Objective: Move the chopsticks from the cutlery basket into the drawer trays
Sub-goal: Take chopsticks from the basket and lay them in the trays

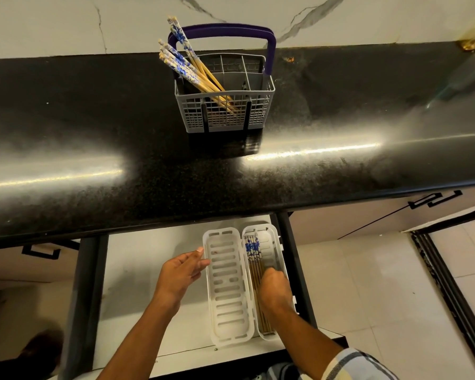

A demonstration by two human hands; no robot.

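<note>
In the open drawer (154, 270), my right hand (273, 287) grasps chopsticks (254, 259) in the right tray (272, 239), my left hand (183, 272) relaxed beside the left tray (225, 270).

A glossy black speckled counter (93, 127) was seen running across the view, and a grey cutlery basket (225, 105) with a purple handle was set directly on it toward the back, blue-patterned chopsticks (187, 67) being propped in its left compartment and leaning out to the left. Below the counter's front edge, an open drawer (148, 256) with a white floor was shown, on which two white slotted trays (226, 286) were laid side by side, touching, with more chopsticks laid lengthwise in the right one.
</note>
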